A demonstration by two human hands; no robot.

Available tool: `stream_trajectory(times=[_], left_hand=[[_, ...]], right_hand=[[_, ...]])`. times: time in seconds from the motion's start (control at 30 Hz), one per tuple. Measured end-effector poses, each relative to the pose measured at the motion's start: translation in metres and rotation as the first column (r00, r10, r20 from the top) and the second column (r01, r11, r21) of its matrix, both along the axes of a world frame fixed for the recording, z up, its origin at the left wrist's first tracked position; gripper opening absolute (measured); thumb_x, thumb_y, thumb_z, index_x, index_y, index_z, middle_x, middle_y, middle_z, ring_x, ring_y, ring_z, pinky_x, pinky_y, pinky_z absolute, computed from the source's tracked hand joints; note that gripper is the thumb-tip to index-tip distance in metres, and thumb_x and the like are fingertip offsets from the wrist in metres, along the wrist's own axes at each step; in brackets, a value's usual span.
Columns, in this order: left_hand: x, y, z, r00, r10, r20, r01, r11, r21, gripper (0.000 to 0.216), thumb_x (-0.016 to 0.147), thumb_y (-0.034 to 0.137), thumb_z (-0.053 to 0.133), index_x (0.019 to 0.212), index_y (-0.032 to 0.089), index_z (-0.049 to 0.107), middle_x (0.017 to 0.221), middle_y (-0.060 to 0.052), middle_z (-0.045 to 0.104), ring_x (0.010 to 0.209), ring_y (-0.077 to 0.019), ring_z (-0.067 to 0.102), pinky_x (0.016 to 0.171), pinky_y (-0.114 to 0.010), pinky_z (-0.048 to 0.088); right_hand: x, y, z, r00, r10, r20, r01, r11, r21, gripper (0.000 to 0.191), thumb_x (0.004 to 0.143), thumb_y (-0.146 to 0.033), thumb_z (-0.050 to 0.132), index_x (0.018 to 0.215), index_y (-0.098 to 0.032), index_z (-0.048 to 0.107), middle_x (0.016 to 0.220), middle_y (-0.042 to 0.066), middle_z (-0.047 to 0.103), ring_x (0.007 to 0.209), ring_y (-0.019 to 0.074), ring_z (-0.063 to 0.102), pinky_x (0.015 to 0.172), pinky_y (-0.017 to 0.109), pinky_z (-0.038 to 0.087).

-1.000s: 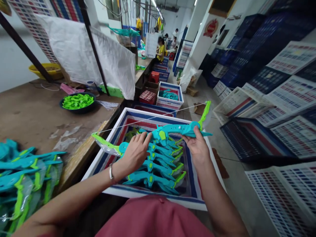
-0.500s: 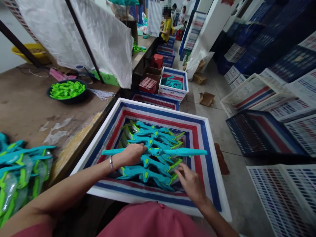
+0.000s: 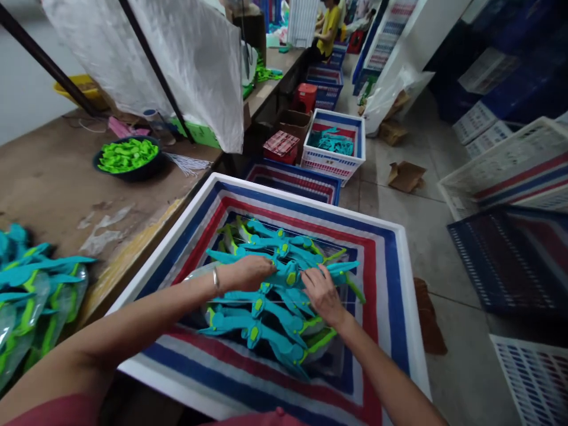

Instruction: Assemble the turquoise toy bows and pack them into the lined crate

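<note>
A big white crate (image 3: 402,278) with blue and red stripes stands in front of me and holds a stack of teal and green toy bows (image 3: 266,331). The top toy bow (image 3: 290,273) lies across that stack. My left hand (image 3: 249,272) is closed on its left part. Just right of the bow's middle, my right hand (image 3: 322,291) rests on it with the fingers stretched out. A bracelet sits on my left wrist.
Bagged teal bows (image 3: 35,296) are piled on the wooden table (image 3: 53,189) at left, beyond them a black bowl of green parts (image 3: 127,156) and a hanging white sack (image 3: 186,59). A smaller crate (image 3: 333,163) with teal parts, stacked crates (image 3: 510,171) and cardboard (image 3: 404,176) stand on the floor. A person in yellow (image 3: 329,22) sits far back.
The bow I held up with both hands has come down onto the stack in the crate. My right hand let go, then came back onto it. My view tilted down.
</note>
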State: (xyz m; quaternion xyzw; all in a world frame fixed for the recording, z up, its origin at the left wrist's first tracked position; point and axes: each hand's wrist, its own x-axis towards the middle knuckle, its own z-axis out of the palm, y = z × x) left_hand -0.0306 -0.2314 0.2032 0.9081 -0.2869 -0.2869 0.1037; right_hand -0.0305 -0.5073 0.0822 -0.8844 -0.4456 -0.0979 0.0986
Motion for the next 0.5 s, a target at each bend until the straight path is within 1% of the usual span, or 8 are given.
stream_trajectory(times=[0.07,0.1,0.17,0.23,0.3,0.37,0.43,0.5], left_hand=[[-0.015,-0.010,-0.013,0.965,0.107,0.240,-0.085,0.991,-0.100,0.041,0.089,0.002,0.049,0.124,0.016,0.065,0.121,-0.015,0.066,0.114,-0.0278,0.060,0.099,-0.040,0.048],[-0.023,-0.016,-0.023,0.947,0.143,0.289,-0.103,0.983,-0.151,0.041,0.091,0.004,0.048,0.127,0.017,0.063,0.123,-0.014,0.065,0.116,-0.0274,0.060,0.102,-0.041,0.048],[-0.035,-0.026,-0.052,0.959,0.171,0.225,-0.127,0.972,-0.198,0.034,0.096,0.013,0.050,0.127,0.019,0.062,0.122,-0.012,0.065,0.112,-0.0257,0.062,0.101,-0.040,0.051],[-0.034,-0.033,-0.091,0.974,0.196,0.112,-0.175,0.969,-0.175,0.026,0.096,0.021,0.057,0.121,0.018,0.065,0.123,-0.012,0.066,0.113,-0.0257,0.064,0.100,-0.038,0.054],[-0.018,-0.037,-0.134,0.966,0.246,0.077,-0.235,0.963,-0.134,0.030,0.094,0.024,0.062,0.123,0.015,0.065,0.138,-0.016,0.062,0.129,-0.0299,0.060,0.109,-0.042,0.052],[0.010,-0.037,-0.174,0.937,0.327,0.125,-0.315,0.943,-0.105,0.039,0.097,0.022,0.057,0.133,0.010,0.061,0.153,-0.022,0.051,0.147,-0.0347,0.046,0.120,-0.048,0.042],[0.041,-0.034,-0.208,0.899,0.400,0.180,-0.390,0.917,-0.086,0.046,0.100,0.019,0.048,0.143,0.004,0.053,0.160,-0.026,0.042,0.155,-0.0374,0.033,0.127,-0.054,0.032],[0.065,-0.030,-0.235,0.863,0.457,0.215,-0.453,0.889,-0.071,0.052,0.101,0.020,0.044,0.148,0.000,0.048,0.163,-0.028,0.037,0.158,-0.0395,0.026,0.129,-0.058,0.025]], right_hand=[[0.036,-0.003,-0.014,0.998,-0.038,-0.050,0.040,0.998,0.038,0.035,0.100,-0.019,0.055,0.133,-0.013,0.063,0.118,0.015,0.070,0.116,0.0305,0.063,0.119,0.056,0.036],[0.054,-0.003,-0.023,0.993,-0.068,-0.095,0.073,0.996,0.047,0.035,0.100,-0.020,0.056,0.133,-0.013,0.063,0.118,0.015,0.070,0.116,0.0306,0.063,0.117,0.055,0.037],[0.091,0.002,-0.041,0.972,-0.135,-0.194,0.146,0.988,0.043,0.036,0.100,-0.023,0.058,0.133,-0.014,0.063,0.116,0.016,0.071,0.113,0.0309,0.063,0.110,0.052,0.042],[0.123,0.013,-0.061,0.948,-0.183,-0.259,0.196,0.980,0.024,0.037,0.099,-0.026,0.059,0.134,-0.013,0.063,0.114,0.016,0.071,0.111,0.0314,0.064,0.102,0.049,0.047],[0.150,0.029,-0.079,0.942,-0.187,-0.279,0.198,0.980,0.012,0.037,0.099,-0.027,0.060,0.134,-0.014,0.063,0.116,0.017,0.071,0.111,0.0313,0.064,0.099,0.047,0.048],[0.169,0.045,-0.095,0.945,-0.156,-0.287,0.163,0.987,0.001,0.037,0.099,-0.026,0.062,0.134,-0.015,0.064,0.119,0.016,0.071,0.113,0.0302,0.064,0.101,0.046,0.047],[0.184,0.059,-0.109,0.948,-0.120,-0.296,0.118,0.993,-0.025,0.037,0.098,-0.026,0.064,0.134,-0.015,0.064,0.120,0.015,0.071,0.115,0.0293,0.063,0.104,0.045,0.045],[0.196,0.068,-0.122,0.947,-0.094,-0.306,0.078,0.995,-0.063,0.038,0.098,-0.026,0.065,0.134,-0.015,0.064,0.119,0.015,0.072,0.116,0.0295,0.063,0.106,0.045,0.044]])
